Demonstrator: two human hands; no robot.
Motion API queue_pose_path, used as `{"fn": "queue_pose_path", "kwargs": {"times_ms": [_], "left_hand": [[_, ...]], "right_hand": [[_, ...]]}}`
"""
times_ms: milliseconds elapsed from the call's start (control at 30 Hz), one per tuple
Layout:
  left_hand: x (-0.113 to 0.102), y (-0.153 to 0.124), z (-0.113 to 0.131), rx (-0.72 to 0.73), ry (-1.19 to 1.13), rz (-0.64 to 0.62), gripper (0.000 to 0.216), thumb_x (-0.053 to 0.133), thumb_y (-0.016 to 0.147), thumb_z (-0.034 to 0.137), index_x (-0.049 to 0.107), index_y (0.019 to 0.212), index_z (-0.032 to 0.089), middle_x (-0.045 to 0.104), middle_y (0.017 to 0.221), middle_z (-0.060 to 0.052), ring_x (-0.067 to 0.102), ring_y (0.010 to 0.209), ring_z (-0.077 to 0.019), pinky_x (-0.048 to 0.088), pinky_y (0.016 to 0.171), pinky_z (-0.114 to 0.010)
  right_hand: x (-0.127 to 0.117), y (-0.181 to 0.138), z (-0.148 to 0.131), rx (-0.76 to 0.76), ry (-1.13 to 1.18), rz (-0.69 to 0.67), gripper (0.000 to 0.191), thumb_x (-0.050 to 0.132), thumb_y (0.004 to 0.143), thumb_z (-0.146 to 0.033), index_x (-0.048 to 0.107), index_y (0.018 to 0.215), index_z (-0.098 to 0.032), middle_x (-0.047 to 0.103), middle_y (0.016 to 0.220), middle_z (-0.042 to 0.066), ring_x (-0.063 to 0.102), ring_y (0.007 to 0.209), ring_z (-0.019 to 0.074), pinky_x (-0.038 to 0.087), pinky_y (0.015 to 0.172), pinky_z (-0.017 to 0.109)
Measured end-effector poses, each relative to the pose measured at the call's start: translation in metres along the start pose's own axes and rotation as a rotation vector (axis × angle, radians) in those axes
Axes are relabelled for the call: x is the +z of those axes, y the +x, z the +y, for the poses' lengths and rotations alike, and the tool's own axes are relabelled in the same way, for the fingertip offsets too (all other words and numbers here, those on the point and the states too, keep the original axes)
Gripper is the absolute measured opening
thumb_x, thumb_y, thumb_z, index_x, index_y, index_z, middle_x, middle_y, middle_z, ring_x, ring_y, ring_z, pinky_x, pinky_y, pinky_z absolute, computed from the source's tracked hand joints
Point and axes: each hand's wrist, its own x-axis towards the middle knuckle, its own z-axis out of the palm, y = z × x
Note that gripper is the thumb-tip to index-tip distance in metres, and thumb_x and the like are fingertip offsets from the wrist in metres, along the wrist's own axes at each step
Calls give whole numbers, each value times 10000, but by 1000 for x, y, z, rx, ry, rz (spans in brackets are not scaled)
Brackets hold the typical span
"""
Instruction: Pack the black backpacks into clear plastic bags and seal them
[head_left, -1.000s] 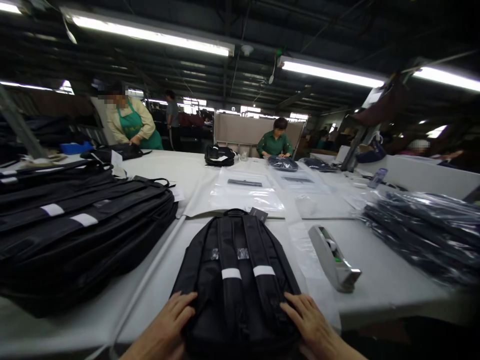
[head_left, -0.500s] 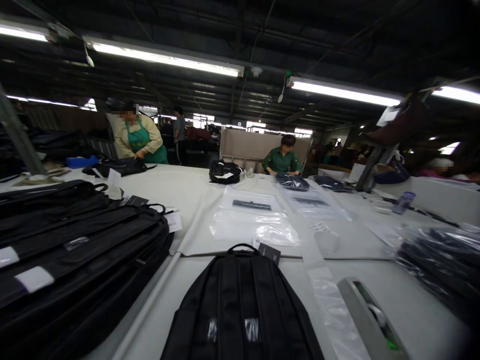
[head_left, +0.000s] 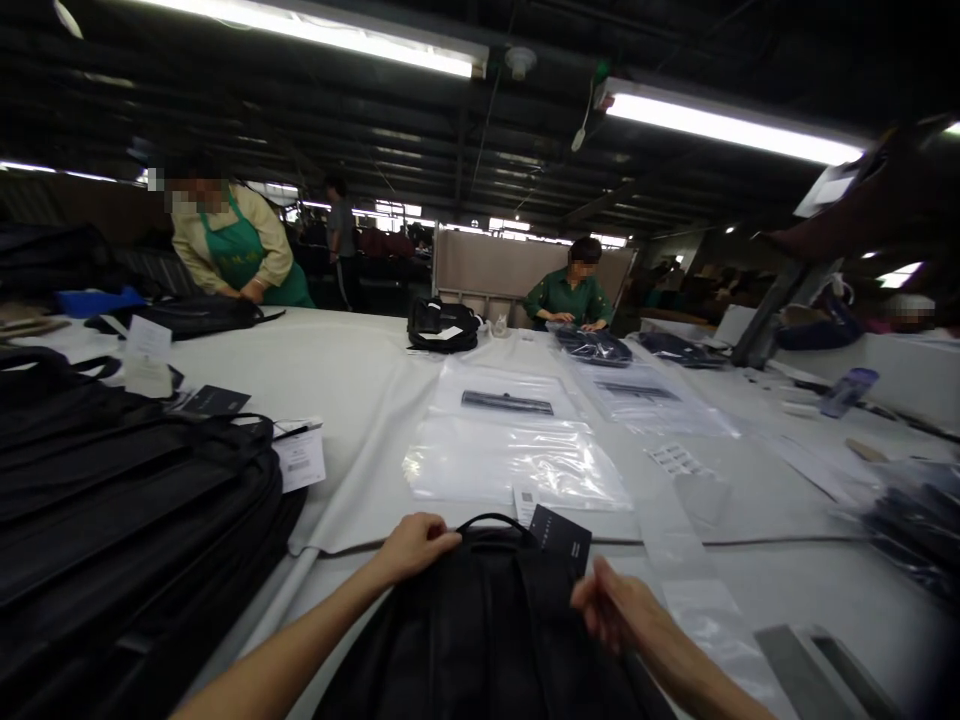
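Note:
A black backpack point(head_left: 480, 620) lies straps up on the white-covered table in front of me, its top handle point(head_left: 491, 520) pointing away. My left hand point(head_left: 416, 545) is closed on the backpack's upper left edge, thumb toward the handle. At the upper right side, my right hand point(head_left: 611, 605) has its fingers curled together and slightly blurred; whether anything is in them is hidden. Just above that hand, a black hang tag point(head_left: 561, 538) sticks out by the handle. A white label point(head_left: 524, 505) with a printed code stands beside the tag.
Stacked black backpacks point(head_left: 135, 520) with paper tags fill the left. Clear plastic bags point(head_left: 517, 455) lie beyond my backpack. A sheet of stickers point(head_left: 679, 458), a grey holder point(head_left: 817, 665) and bagged dark goods point(head_left: 922, 525) are at right. Two co-workers handle bags across the table.
Both my hands have come into view at the backpack's top. The view has tilted down and moved closer. The hang tag now stands more upright.

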Motion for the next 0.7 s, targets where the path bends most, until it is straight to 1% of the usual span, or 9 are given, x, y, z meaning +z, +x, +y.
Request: {"fn": "queue_pose_path", "kwargs": {"times_ms": [67,133,200,267,367,467,533,633,700], "left_hand": [[3,12,3,17,6,-69,250,611,663,426,594,655,177,577,630,8,548,661,-183,356,573,-248],[4,16,5,30,9,-112,244,676,586,383,562,650,177,543,635,19,520,659,-174,332,561,-241],[3,17,8,35,5,-135,276,692,562,380,533,654,174,515,640,23,497,658,-170,321,559,-240],[1,14,12,44,-1,-143,288,679,575,393,507,643,172,484,624,27,478,644,-166,315,556,-241],[-3,8,21,102,-15,-150,246,644,610,367,494,628,172,455,611,36,468,638,-160,321,562,-240],[-6,2,30,184,-39,-153,182,615,644,334,539,675,172,503,678,28,498,686,-166,362,610,-243],[-6,0,33,212,-48,-130,176,621,647,328,573,712,172,546,776,6,524,765,-187,394,681,-261],[-4,-7,30,192,-50,-77,243,615,675,350,617,833,166,585,895,-42,547,859,-226,420,780,-311],[-4,-26,20,132,-47,10,336,525,770,394,604,1010,173,596,1004,-79,549,940,-253,413,861,-367]], "right_hand": [[3,34,1,-34,-141,241,490,369,815,-601,591,728,-173,565,657,36,539,632,183,415,584,289],[7,62,8,-66,-275,323,395,408,813,-531,579,742,-182,568,656,29,538,643,191,411,617,304],[8,81,19,-45,-308,352,378,364,835,-478,595,839,-179,580,655,29,546,640,201,416,635,325],[4,89,27,-36,-301,324,384,341,845,-440,618,853,-173,606,666,38,567,659,210,429,656,339],[-8,89,31,-112,-284,164,324,443,808,-416,666,781,-182,666,751,40,609,747,210,456,717,324],[-18,89,23,-199,-267,17,311,534,771,-403,686,957,-205,685,950,36,620,886,201,463,815,304],[-21,92,16,-220,-272,-32,338,554,762,-398,680,1013,-210,684,986,41,621,921,208,465,845,317],[-21,84,12,-216,-299,-31,315,547,767,-402,694,968,-210,697,962,49,623,936,240,464,872,365],[-17,61,14,-198,-342,96,335,475,820,-428,682,977,-218,690,978,68,621,943,264,465,877,414]]}}
